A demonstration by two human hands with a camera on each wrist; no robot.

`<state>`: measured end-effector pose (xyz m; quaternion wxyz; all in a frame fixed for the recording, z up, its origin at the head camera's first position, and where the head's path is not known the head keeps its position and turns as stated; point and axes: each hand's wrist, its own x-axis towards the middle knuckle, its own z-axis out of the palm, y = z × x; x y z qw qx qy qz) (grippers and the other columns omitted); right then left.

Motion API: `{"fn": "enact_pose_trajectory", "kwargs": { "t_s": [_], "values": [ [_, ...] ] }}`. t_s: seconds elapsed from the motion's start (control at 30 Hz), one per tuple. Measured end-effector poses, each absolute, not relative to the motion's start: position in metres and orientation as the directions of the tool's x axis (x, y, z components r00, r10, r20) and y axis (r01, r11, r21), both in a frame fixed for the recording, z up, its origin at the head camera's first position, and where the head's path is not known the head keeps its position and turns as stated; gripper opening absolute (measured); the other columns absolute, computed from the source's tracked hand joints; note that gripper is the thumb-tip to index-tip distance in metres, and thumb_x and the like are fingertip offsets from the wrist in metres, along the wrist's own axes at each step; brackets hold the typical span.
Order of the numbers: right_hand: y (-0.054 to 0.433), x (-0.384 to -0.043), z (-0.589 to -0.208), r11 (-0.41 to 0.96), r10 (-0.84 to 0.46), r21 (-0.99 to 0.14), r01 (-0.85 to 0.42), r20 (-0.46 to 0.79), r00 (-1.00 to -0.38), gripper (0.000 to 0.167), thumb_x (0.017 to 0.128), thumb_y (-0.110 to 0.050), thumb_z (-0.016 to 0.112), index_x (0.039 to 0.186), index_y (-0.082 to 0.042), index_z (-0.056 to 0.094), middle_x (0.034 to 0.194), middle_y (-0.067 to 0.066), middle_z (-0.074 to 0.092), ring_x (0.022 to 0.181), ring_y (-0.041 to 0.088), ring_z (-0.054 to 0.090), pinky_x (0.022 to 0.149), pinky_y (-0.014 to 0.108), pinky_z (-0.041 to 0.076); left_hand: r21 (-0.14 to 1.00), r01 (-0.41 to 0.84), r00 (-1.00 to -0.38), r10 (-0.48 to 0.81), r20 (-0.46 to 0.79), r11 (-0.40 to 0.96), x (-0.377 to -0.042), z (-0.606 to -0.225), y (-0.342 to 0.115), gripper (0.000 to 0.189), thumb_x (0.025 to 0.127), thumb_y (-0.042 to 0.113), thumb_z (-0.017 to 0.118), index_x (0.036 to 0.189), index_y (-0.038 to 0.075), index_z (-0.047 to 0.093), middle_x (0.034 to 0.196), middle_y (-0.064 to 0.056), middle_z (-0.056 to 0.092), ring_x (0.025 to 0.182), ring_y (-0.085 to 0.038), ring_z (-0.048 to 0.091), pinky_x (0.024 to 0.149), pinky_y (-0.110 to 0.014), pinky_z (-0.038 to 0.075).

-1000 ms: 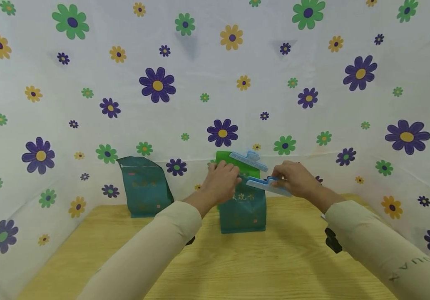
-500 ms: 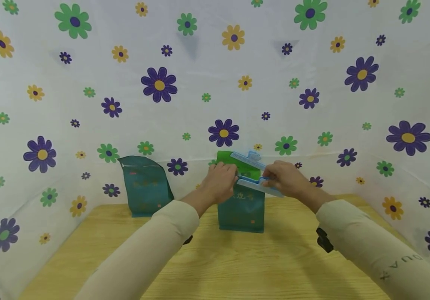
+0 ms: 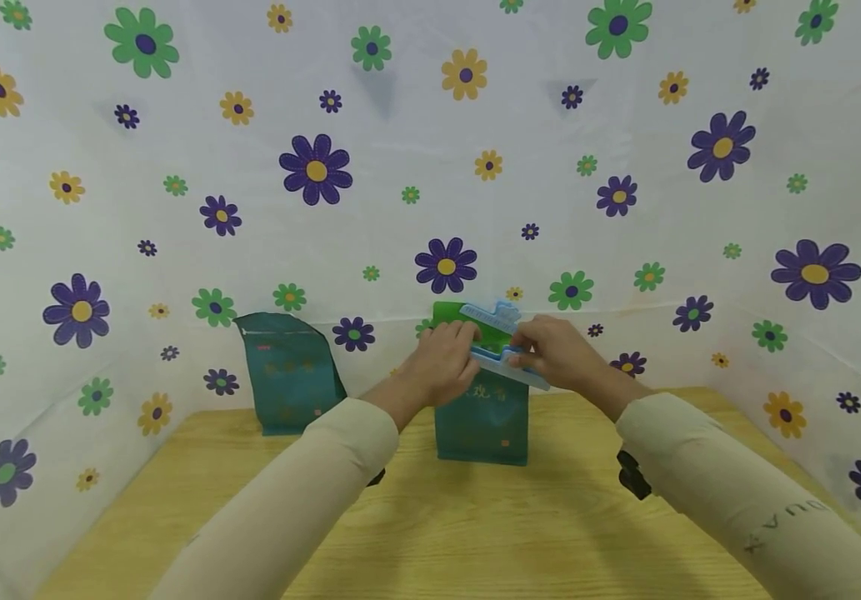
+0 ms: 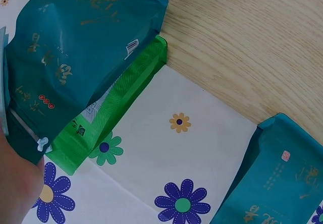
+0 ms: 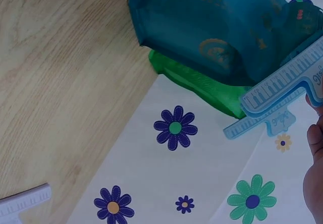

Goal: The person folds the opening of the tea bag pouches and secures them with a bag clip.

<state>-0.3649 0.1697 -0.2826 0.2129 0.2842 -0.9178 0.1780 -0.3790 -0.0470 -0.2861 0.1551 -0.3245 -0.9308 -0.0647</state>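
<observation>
A teal bag (image 3: 483,425) with gold lettering stands on the table, its top folded over. My left hand (image 3: 441,362) pinches the left part of that top; a strip with a white end (image 4: 43,144) shows beside the hand in the left wrist view. With thumb and fingers, my right hand (image 3: 561,354) pinches a light blue ruler-marked bag clip (image 5: 282,80), which lies across the teal bag's upper edge. Whether its jaws grip the bag cannot be told. Behind stands a green bag (image 3: 445,313), with a second blue clip (image 3: 490,317) at its top.
Another teal bag (image 3: 291,383), its top upright, stands on the left of the wooden table (image 3: 475,533). A pale clip (image 5: 25,201) lies on the table in the right wrist view. White flowered cloth (image 3: 385,233) walls the back and sides.
My right hand has moved left with the clip, bringing it across the teal bag's top, close to my left hand. The left hand keeps its hold on the bag.
</observation>
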Motion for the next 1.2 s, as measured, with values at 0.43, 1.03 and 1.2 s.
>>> {"fn": "enact_pose_trajectory", "kwargs": {
  "t_s": [0.43, 1.03, 1.2],
  "values": [
    [0.173, -0.367, -0.292, 0.794, -0.411, -0.251, -0.554, 0.451, -0.792, 0.035, 0.096, -0.025, 0.068, 0.123, -0.001, 0.066, 0.107, 0.013, 0.068, 0.098, 0.028, 0.056, 0.082, 0.042, 0.052, -0.04, 0.515, -0.745, 0.471, 0.473, 0.856, -0.38, -0.295, -0.054, 0.043, 0.107, 0.035, 0.039, 0.139, 0.009, 0.046, 0.13, -0.01, 0.059, 0.115, -0.028, 0.055, 0.093, -0.046, 0.042],
    [0.179, -0.367, -0.321, 0.933, -0.163, -0.213, -0.291, 0.47, -0.867, 0.036, 0.103, -0.032, 0.054, 0.094, -0.002, 0.07, 0.08, 0.008, 0.065, 0.076, 0.024, 0.056, 0.068, 0.038, 0.049, 0.146, 0.338, -0.912, 0.285, 0.296, 0.93, -0.384, -0.35, -0.083, 0.052, 0.106, 0.049, 0.037, 0.13, 0.005, 0.052, 0.118, -0.011, 0.062, 0.109, -0.03, 0.053, 0.092, -0.047, 0.038],
    [0.184, -0.366, -0.331, 0.958, -0.141, -0.163, -0.237, 0.451, -0.881, 0.035, 0.105, -0.029, 0.046, 0.094, -0.001, 0.064, 0.081, 0.01, 0.062, 0.078, 0.027, 0.056, 0.07, 0.041, 0.051, 0.13, 0.348, -0.918, 0.31, 0.247, 0.928, -0.38, -0.365, -0.088, 0.049, 0.106, 0.049, 0.037, 0.121, 0.007, 0.056, 0.111, -0.008, 0.062, 0.106, -0.028, 0.053, 0.088, -0.046, 0.038]
  ]
}}
